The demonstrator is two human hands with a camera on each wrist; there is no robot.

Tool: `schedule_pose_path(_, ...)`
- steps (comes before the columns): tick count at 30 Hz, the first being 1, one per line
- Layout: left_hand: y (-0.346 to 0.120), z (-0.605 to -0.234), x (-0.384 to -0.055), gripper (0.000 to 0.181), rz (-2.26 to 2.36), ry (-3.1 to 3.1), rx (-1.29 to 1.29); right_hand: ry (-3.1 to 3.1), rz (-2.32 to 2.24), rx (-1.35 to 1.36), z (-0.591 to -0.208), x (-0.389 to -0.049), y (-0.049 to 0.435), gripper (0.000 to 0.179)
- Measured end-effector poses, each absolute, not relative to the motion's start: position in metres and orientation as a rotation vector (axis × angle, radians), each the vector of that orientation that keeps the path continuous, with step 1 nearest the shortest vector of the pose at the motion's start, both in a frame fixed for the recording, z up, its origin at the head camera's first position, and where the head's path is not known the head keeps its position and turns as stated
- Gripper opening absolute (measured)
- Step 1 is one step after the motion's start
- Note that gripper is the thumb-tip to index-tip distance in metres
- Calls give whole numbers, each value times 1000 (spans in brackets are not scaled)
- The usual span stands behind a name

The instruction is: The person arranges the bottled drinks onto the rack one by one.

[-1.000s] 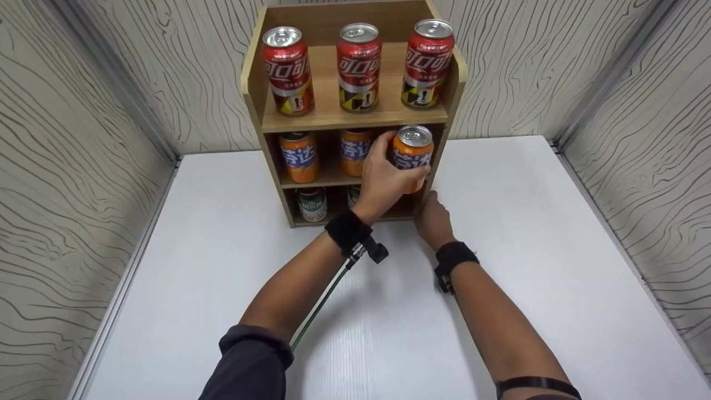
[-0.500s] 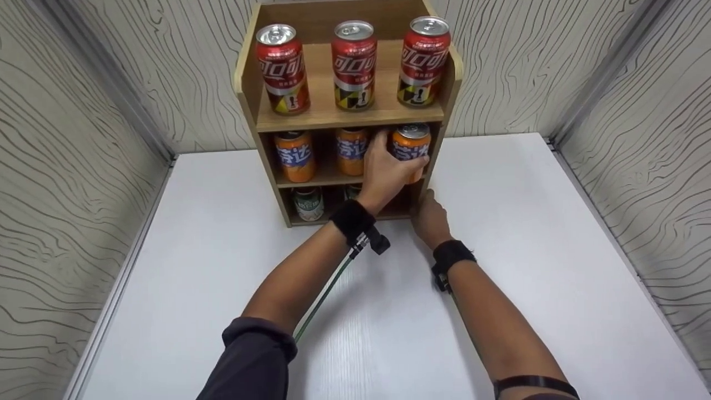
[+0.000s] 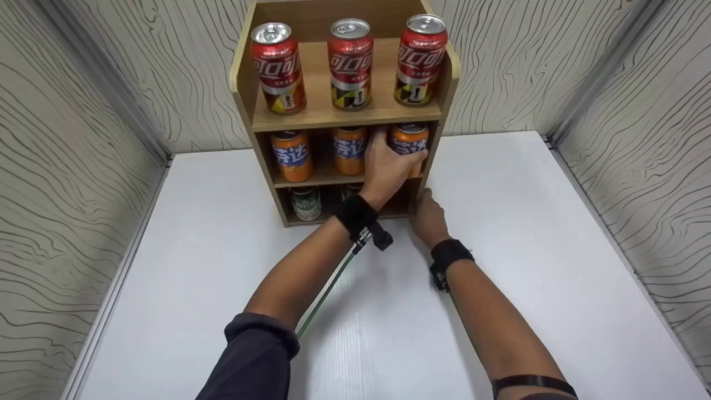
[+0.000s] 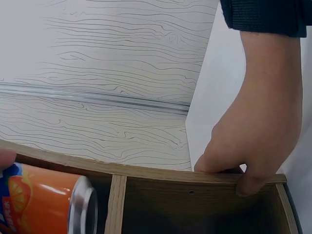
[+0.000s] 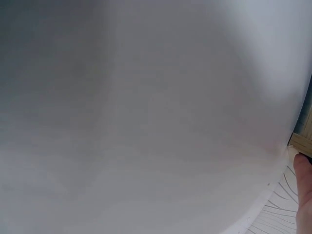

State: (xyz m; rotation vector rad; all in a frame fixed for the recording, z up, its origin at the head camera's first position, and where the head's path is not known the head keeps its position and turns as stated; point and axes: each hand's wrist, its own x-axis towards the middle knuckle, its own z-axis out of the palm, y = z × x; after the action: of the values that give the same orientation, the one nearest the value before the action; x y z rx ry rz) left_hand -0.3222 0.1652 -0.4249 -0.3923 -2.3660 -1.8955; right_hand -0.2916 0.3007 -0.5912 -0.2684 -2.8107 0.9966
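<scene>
My left hand (image 3: 387, 168) grips an orange soda can (image 3: 410, 140), upright in the right end of the middle compartment of a small wooden shelf (image 3: 347, 118). In the left wrist view that can (image 4: 46, 195) lies across the lower left corner, and only a fingertip of the holding hand shows. My right hand (image 3: 429, 220) is at the shelf's lower right corner. From the left wrist, the right hand (image 4: 258, 126) pinches the edge of the side panel (image 4: 161, 176), one digit inside it. Two more orange cans, left (image 3: 292, 156) and middle (image 3: 349, 150), stand in the same compartment.
Three red cola cans, left (image 3: 279, 69), middle (image 3: 350, 64) and right (image 3: 420, 60), stand on the top shelf. Below are green-and-white cans (image 3: 306, 203), partly hidden by my left arm. The white table (image 3: 527, 222) is bordered by patterned walls (image 3: 627, 100).
The orange can in my left hand has moved back and slightly down into the middle compartment, its top now under the upper board. My right hand keeps its hold on the shelf.
</scene>
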Motion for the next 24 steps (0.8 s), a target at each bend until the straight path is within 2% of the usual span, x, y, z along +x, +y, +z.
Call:
schedule_pose_path(6,170,-424,-327,69,-1927,-2341,-365,-2833,992,-295,-589,-292,300,38)
schedule_pose_path(18,182,-423,-331,73,-1923,-2350,-309,-2810,998,-313,-588,-290,300,35)
schedule_pose_path(24,184,-423,-335,63,-1910,-2352,-293,-2814,979,-283,-595,-292,301,36)
